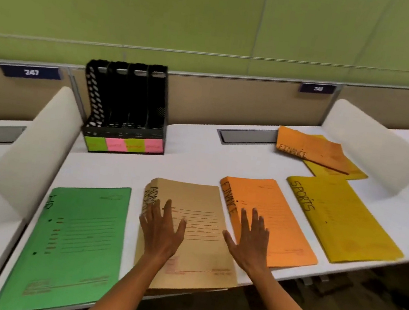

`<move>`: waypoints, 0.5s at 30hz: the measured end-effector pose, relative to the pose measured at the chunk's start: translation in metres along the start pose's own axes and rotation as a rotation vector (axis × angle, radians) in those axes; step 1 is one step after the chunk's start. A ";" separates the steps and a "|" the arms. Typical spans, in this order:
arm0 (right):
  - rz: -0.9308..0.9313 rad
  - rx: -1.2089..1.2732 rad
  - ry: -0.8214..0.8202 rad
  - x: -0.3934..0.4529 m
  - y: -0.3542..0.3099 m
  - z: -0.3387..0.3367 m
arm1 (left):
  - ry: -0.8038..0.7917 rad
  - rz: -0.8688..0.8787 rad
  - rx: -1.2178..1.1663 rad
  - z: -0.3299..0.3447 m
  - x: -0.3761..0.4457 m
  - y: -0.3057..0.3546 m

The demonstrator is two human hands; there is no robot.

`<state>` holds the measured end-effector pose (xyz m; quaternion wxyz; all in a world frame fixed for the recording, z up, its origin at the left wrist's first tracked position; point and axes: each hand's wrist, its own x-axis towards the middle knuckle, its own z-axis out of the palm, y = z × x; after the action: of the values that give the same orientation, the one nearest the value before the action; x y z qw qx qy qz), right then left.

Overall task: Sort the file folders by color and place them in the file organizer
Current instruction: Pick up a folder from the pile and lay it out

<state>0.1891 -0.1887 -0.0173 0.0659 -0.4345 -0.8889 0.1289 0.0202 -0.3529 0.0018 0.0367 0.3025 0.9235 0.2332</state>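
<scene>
Head camera showed my two hands over a white surface [192,158]. My left hand [163,231] lay flat on the tan folder [201,236], fingers spread wide. My right hand [249,241] was spread wide too, over the gap where the tan folder met the orange folder [275,224]; I could not tell if it pressed down. Neither hand pinched anything.

The folders lay in a row near the front edge. The green folder [78,247] was on the far left, then the tan one, then the orange one marked FINANCE, then the yellow folder [347,221] marked SPORTS. Farther back on the right, another orange folder [308,146] lay on top of another yellow folder [339,169].

The black file organizer [125,106] stood upright at the back left, well apart from the folders. Its slots looked dark inside. Green and pink labels [122,144] ran along its front.
</scene>
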 end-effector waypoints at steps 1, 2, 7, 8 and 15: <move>0.026 -0.011 0.009 0.002 0.021 -0.008 | -0.016 0.018 -0.003 0.007 -0.001 0.020; 0.051 -0.015 0.013 0.003 0.038 -0.014 | -0.032 0.032 -0.005 0.014 -0.003 0.036; 0.159 0.012 0.025 0.002 0.129 -0.040 | -0.130 0.121 -0.011 0.058 -0.014 0.123; 0.177 0.007 0.019 0.001 0.147 -0.044 | -0.143 0.140 -0.009 0.067 -0.016 0.140; 0.270 -0.014 0.016 -0.002 0.241 -0.072 | -0.228 0.253 0.002 0.121 -0.029 0.226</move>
<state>0.3892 -0.0360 -0.0172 0.0520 -0.5519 -0.8225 0.1271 0.1912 -0.1599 -0.0051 0.1113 0.4410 0.8680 0.1991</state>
